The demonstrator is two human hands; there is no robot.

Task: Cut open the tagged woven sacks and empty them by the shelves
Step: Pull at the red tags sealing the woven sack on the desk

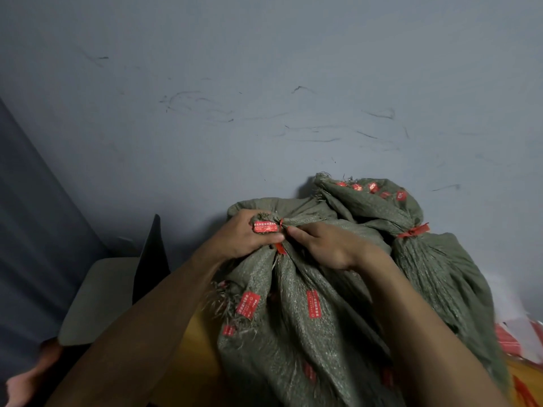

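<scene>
The left grip [249, 239] is clenched round the bunched neck of the near sack [293, 342], fingers curled over the gathered green weave with a red tag [266, 228] showing across them. Right at its fingertips a red tie [281, 247] cinches the neck, its loose end hanging down. The right grip [332, 248] lies on the sack on the other side of the tie, its fingertips [291, 230] touching the tie; I cannot tell whether they pinch it or only rest against it.

Below both grips the near sack spreads out in folds, with red printed labels [313, 304] stuck on its cloth and frayed strands at its left side. It sits on a yellow-orange surface [197, 348], against the far edge where a scuffed grey wall [264, 83] rises. A second sack [435, 274] leans just beside it on the right, touching it, closed by its own red tie [412, 230]. Left of the sacks stand a pale grey flat panel [97, 298] and a dark pointed piece [151, 254].
</scene>
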